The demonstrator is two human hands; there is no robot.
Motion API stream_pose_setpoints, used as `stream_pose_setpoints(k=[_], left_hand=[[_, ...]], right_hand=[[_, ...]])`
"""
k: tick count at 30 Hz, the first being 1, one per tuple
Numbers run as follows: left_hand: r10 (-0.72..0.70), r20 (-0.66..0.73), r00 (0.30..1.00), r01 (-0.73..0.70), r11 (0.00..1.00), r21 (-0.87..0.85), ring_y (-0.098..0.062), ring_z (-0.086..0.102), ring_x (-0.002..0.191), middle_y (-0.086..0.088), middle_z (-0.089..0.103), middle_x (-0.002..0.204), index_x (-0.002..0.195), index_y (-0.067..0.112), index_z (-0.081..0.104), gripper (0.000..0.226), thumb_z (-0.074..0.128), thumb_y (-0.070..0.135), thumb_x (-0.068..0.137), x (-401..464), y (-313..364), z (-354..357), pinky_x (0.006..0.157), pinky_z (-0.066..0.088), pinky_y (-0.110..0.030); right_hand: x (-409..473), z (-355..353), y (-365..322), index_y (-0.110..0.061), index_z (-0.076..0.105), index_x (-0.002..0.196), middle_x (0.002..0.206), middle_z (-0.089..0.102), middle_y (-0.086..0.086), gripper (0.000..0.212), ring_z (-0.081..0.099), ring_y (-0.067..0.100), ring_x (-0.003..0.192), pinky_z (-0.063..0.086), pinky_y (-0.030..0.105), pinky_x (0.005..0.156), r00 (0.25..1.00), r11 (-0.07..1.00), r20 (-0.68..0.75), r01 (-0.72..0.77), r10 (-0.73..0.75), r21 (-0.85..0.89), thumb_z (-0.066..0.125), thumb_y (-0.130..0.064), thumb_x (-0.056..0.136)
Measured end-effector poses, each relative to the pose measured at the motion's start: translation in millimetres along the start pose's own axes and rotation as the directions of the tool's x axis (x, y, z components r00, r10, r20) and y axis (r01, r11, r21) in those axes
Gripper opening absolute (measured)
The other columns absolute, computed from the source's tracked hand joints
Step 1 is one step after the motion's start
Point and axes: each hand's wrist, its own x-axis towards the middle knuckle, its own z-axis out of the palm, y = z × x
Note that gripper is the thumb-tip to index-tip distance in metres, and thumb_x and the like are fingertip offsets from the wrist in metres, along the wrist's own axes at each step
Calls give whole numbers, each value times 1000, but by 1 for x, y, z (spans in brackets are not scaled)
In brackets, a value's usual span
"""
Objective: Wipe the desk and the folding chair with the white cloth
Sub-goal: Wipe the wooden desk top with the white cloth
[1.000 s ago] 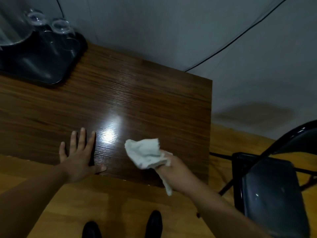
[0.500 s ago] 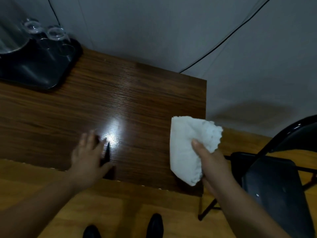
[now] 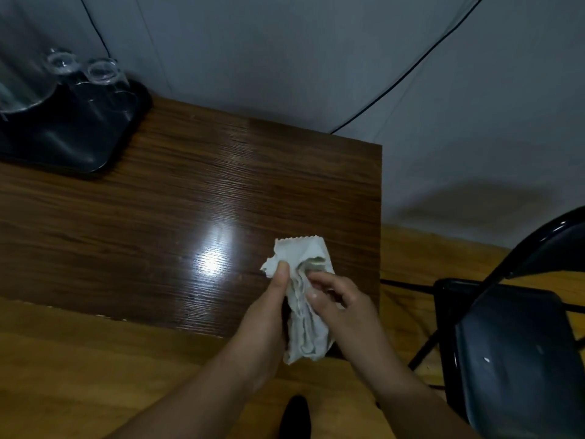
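The white cloth point(image 3: 304, 315) hangs bunched between both hands, above the near right corner of the dark wooden desk point(image 3: 158, 217). My left hand point(image 3: 269, 312) holds its left side, thumb pressed on the upper edge. My right hand point(image 3: 342, 308) pinches the folds from the right with curled fingers. The black folding chair point(image 3: 512, 359) stands on the floor to the right of the desk, its seat facing up.
A black tray point(image 3: 72, 137) with upturned clear glasses point(image 3: 101, 74) sits on the desk's far left. A black cable point(image 3: 411, 64) runs down the grey wall behind. Wooden floor lies below, and a dark shoe point(image 3: 294, 416) shows at the bottom.
My left hand has left the desk top and come across to take the cloth. My right hand has brought the cloth back from the desk's right edge toward the middle.
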Motion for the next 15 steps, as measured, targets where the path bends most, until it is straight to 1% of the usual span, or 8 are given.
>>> stream_pose_setpoints(k=[2, 5, 7, 9, 10, 12, 14, 15], left_hand=[[-9, -14, 1000, 9, 1000, -5, -30, 60, 130, -15, 64, 139, 142, 18, 57, 74, 34, 69, 93, 1, -4, 0, 116, 40, -52], [-39, -75, 996, 42, 998, 44, -28, 64, 125, -11, 68, 135, 137, 27, 62, 69, 31, 73, 95, 3, -5, -1, 110, 45, -51], [-33, -130, 991, 47, 994, 100, -28, 68, 119, -10, 71, 129, 132, 28, 64, 55, 39, 63, 99, 5, -8, -2, 104, 50, -52], [1, -188, 982, 34, 982, 183, -31, 71, 112, -12, 73, 123, 127, 28, 66, 42, 48, 50, 96, 6, -10, 0, 99, 54, -57], [25, -217, 976, 25, 974, 224, -32, 73, 108, -12, 75, 118, 121, 29, 68, 38, 51, 44, 92, 7, -10, 1, 96, 55, -59], [64, -280, 958, 9, 968, 250, -32, 75, 102, -12, 78, 108, 105, 31, 74, 32, 51, 37, 84, 6, -11, 3, 93, 56, -61], [69, -322, 944, 13, 969, 245, -31, 75, 98, -11, 79, 103, 94, 34, 77, 30, 49, 35, 82, 4, -11, 2, 92, 57, -58], [67, -337, 939, 12, 974, 228, -29, 76, 96, -11, 79, 103, 92, 34, 78, 30, 49, 34, 84, 3, -11, 0, 89, 59, -54]], right_hand=[[-4, 1, 1, -53, 60, 112, 122, 61, -14, 39, 64, -7, 103, 58, 19, 82, 1000, 1000, 13, -4, 4, -16, 75, -59, 76], [-8, 4, 4, -53, 56, 119, 120, 70, -14, 59, 71, 0, 101, 62, 25, 78, 999, 995, 17, -34, 32, 98, 76, -68, 66], [-9, 6, 4, -52, 54, 124, 116, 72, -20, 63, 72, -1, 100, 61, 20, 73, 999, 991, 23, -52, 49, 120, 77, -66, 67], [-8, 9, 5, -43, 56, 130, 116, 73, -17, 65, 72, 0, 100, 62, 24, 77, 997, 995, -1, -73, 73, 74, 76, -65, 71], [-7, 9, 6, -40, 58, 130, 115, 74, -15, 61, 72, 1, 99, 62, 27, 80, 995, 994, -31, -95, 97, 58, 74, -63, 75], [-6, 9, 6, -37, 62, 126, 108, 77, -13, 41, 74, 3, 94, 62, 28, 79, 985, 982, -70, -152, 160, 109, 69, -50, 88], [-5, 6, 6, -31, 67, 123, 107, 79, -8, 25, 76, 11, 96, 62, 28, 79, 975, 939, -21, -208, 223, 274, 60, -34, 99], [-6, 4, 7, -28, 69, 122, 108, 79, -3, 23, 76, 16, 99, 62, 34, 83, 965, 892, 9, -246, 262, 378, 58, -29, 101]])
